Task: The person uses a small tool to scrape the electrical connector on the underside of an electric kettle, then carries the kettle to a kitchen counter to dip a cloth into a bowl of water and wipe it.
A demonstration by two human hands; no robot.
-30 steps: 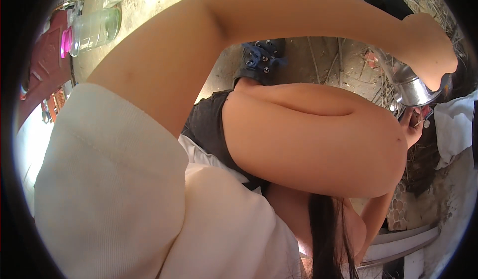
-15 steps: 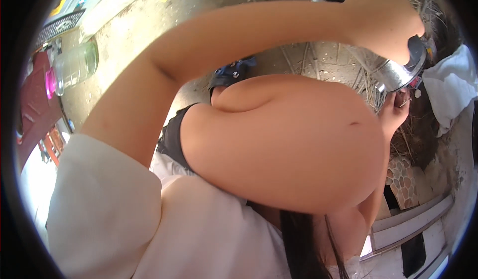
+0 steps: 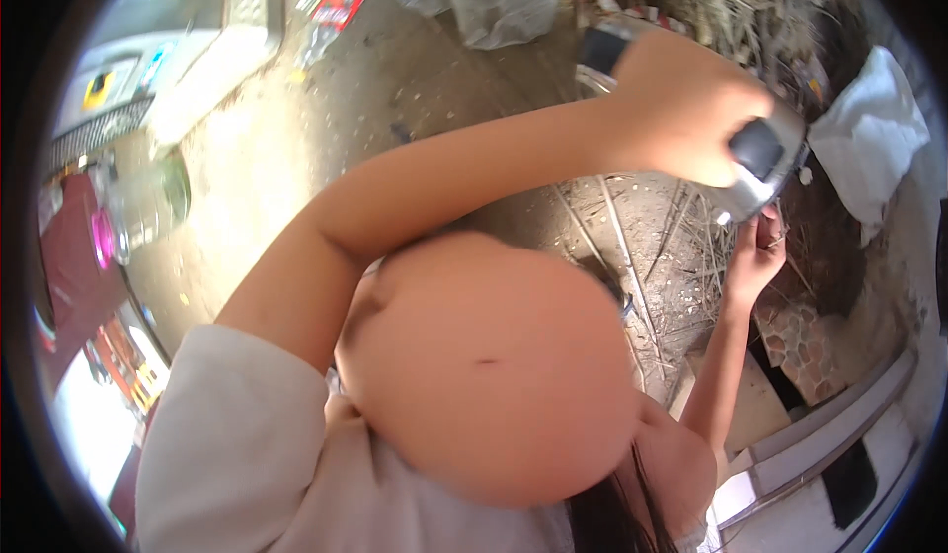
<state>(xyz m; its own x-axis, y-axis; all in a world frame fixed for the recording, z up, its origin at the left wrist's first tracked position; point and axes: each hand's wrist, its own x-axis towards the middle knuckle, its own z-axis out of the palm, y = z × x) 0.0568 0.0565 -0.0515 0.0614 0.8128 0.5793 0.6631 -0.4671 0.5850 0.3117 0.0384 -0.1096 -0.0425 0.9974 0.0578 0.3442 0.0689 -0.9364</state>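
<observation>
What looks like a silver metal pot (image 3: 775,180) with a black fitting (image 3: 756,149) is in the grip of the left hand (image 3: 681,109), whose fingers curl around it beside that fitting. The right hand (image 3: 758,253) is just below the pot's lower edge, its fingers bent narrowly together; whether they touch the metal or pinch something small cannot be told. Judging from this, lifting hold of the pot is done and setting it down is not; its inside is hidden, so what else is finished or left cannot be judged. Right of the pot, close by, hangs a white cloth (image 3: 874,126). Above it is a heap of dry twigs (image 3: 726,0), and left of and below it loose sticks (image 3: 614,219) lie on the dirt-strewn floor. A stone-patterned tile (image 3: 802,354) is farther below the pot. Up and to its left lies a translucent plastic bag (image 3: 504,0), with a red-marked packet (image 3: 341,5) beyond. Well apart from the pot, far left, is a clear jar (image 3: 148,202) with a pink lid (image 3: 103,238).
</observation>
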